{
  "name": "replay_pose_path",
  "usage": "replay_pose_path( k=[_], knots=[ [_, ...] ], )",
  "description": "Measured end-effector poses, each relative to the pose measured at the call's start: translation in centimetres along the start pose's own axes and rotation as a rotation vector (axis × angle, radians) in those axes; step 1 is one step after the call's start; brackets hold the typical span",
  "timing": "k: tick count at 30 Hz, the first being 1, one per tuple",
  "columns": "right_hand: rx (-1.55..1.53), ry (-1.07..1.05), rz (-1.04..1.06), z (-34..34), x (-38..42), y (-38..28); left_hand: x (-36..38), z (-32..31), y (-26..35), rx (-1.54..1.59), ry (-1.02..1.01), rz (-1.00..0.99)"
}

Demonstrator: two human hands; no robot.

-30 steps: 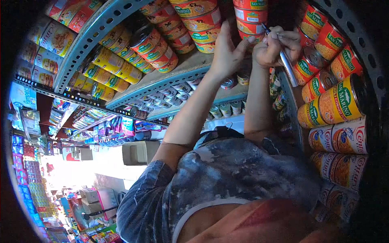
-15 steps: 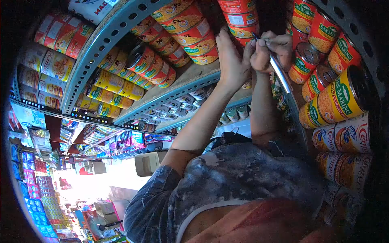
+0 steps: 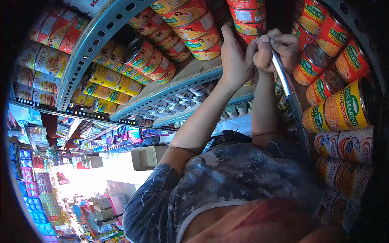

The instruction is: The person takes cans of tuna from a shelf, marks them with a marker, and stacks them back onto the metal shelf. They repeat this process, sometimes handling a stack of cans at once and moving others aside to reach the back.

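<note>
My right hand [image 3: 279, 48] is closed around a slim silver pen [image 3: 279, 73]. Its dark tip points up at a red can [image 3: 247, 28] in a stack on the shelf, at or very near the label. Beside it, my left hand [image 3: 235, 65] reaches to the lower end of that stack. The left thumb lies along the can's left side, and the other fingers are mostly hidden behind the can and my right hand. Left of my hands stands another stack of red and yellow corned-beef cans [image 3: 198, 32] with dark handwritten marks.
Blue-grey perforated metal shelf edges [image 3: 170, 97] run close below and left of my arms. Yellow cans [image 3: 117, 83] lie on the left, San Marino cans [image 3: 346, 105] on the right. Rows of smaller cans [image 3: 178, 101] fill a lower shelf. Hanging sachets [image 3: 32, 190] and a bright opening are farther off.
The view has shifted slightly, so my hands and the can stack sit a little farther right. The pen stays in my right hand, its tip still by the can.
</note>
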State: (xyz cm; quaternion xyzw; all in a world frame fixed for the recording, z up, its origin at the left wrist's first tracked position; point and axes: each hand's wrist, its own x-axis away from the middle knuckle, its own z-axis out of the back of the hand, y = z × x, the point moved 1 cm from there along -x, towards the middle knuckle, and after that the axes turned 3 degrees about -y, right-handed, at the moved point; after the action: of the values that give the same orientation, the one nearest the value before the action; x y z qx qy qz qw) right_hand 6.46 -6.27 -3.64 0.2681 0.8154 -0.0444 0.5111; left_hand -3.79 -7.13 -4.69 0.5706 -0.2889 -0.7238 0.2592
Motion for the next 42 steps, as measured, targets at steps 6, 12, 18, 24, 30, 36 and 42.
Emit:
replay_pose_path(
  k=[6, 12, 18, 24, 30, 36, 42],
  knots=[
    [0.048, -0.052, 0.039, 0.1, -0.2, 0.2, -0.4, 0.0, -0.6, -0.108, 0.066, -0.166],
    [0.062, 0.016, 0.004, 0.1, 0.3, 0.1, -0.2, 0.1, -0.3, -0.101, 0.054, -0.098],
    [0.107, -0.006, 0.014, 0.4, 0.2, 0.1, -0.4, 0.0, -0.9, -0.091, 0.056, -0.141],
    [0.078, -0.022, -0.003, 0.6, 0.3, 0.0, -0.2, 0.1, 0.2, -0.145, 0.054, -0.148],
    [0.107, -0.014, 0.041, 0.6, 0.2, 0.1, -0.2, 0.2, 0.3, -0.176, 0.055, -0.127],
    [0.124, -0.033, 0.031, 0.6, 0.5, 0.3, -0.1, 0.2, 0.4, -0.213, 0.073, -0.155],
    [0.074, 0.006, -0.029, 0.6, 0.6, 0.1, -0.1, 0.1, 0.3, -0.205, 0.065, -0.137]
  ],
)
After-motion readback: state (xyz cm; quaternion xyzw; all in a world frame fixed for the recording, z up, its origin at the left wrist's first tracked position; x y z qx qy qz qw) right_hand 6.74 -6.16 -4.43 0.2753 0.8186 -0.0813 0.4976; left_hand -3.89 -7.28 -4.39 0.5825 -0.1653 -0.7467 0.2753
